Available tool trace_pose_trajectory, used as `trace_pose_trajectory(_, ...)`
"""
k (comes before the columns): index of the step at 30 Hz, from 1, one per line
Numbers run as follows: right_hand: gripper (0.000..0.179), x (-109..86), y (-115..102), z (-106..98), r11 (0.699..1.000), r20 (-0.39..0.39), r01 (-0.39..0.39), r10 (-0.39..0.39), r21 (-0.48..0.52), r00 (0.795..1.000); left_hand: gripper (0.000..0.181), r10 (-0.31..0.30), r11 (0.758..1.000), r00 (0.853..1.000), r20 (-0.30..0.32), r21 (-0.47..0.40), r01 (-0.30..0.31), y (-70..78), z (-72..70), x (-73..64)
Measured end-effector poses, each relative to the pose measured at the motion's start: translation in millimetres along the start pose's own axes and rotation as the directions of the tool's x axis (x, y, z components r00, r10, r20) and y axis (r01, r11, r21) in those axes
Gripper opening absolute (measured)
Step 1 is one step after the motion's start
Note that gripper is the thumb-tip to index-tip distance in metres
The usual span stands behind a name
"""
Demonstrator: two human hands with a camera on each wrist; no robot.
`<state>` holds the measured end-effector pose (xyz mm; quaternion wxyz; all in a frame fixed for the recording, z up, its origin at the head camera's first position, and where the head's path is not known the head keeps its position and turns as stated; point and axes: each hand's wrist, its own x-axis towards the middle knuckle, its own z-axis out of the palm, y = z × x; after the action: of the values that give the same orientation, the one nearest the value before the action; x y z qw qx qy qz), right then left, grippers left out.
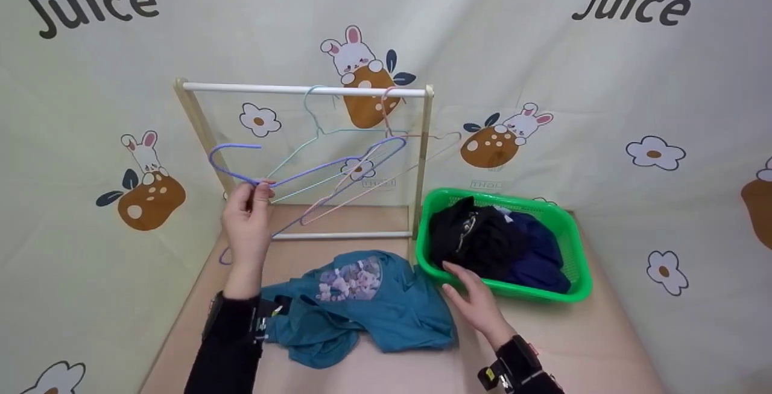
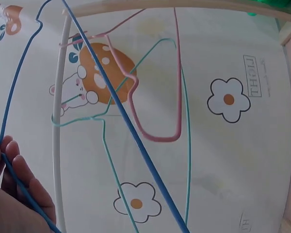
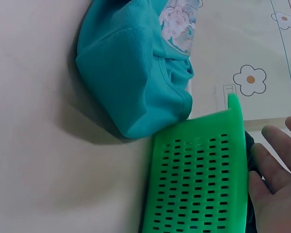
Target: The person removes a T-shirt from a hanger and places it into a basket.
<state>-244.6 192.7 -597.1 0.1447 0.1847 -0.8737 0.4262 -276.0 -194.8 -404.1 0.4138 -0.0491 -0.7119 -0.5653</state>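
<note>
A blue clothes hanger (image 1: pixel 301 171) is pinched near the base of its hook by my left hand (image 1: pixel 248 219), held in front of the rack. In the left wrist view the blue hanger (image 2: pixel 106 77) crosses the frame, its wire running between thumb and fingers. My right hand (image 1: pixel 476 303) has its fingers extended beside the near left rim of the green basket (image 1: pixel 506 288). Black clothing (image 1: pixel 476 243) and navy clothing (image 1: pixel 537 255) lie inside that basket. On the table between my hands is a crumpled teal shirt (image 1: pixel 398 309) with a printed picture.
A small clothes rack (image 1: pixel 253 87) with a white rail stands at the back. From it hang a mint hanger (image 1: pixel 316 122) and a pink hanger (image 1: pixel 386 116), both without clothes. Printed curtains (image 1: pixel 633 80) surround the table (image 1: pixel 591 346).
</note>
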Motion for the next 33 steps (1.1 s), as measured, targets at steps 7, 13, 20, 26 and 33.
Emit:
trace_pose_trajectory(7,0.045,-2.1,-2.5,5.1,1.0,-0.002,-0.002,0.002,-0.015,1.0,0.02,-0.029,0.997,0.993,-0.115,0.061,0.036,-4.1,-14.8,19.2)
trace_pose_trajectory(13,0.044,-7.8,-5.8,12.5,0.999,0.017,0.026,-0.025,-0.042,1.0,0.022,-0.06,0.996,0.98,-0.191,0.049,0.071,-16.1,-25.5,30.4)
trace_pose_trajectory(20,0.043,-12.6,-8.5,19.0,0.999,0.03,0.015,-0.014,-0.037,0.999,0.027,-0.054,0.992,0.961,-0.272,0.094,0.083,-21.7,-38.9,38.5)
trace_pose_trajectory(26,0.045,-17.8,-3.8,27.5,0.998,0.105,-0.021,0.027,-0.059,0.994,0.031,-0.095,0.982,0.944,-0.317,0.126,0.141,-21.8,-47.6,44.1)
trace_pose_trajectory(33,0.047,-22.6,0.2,35.6,0.998,0.158,-0.038,0.046,-0.054,0.986,0.029,-0.172,0.958,0.927,-0.332,0.163,0.236,-28.2,-57.1,47.9)
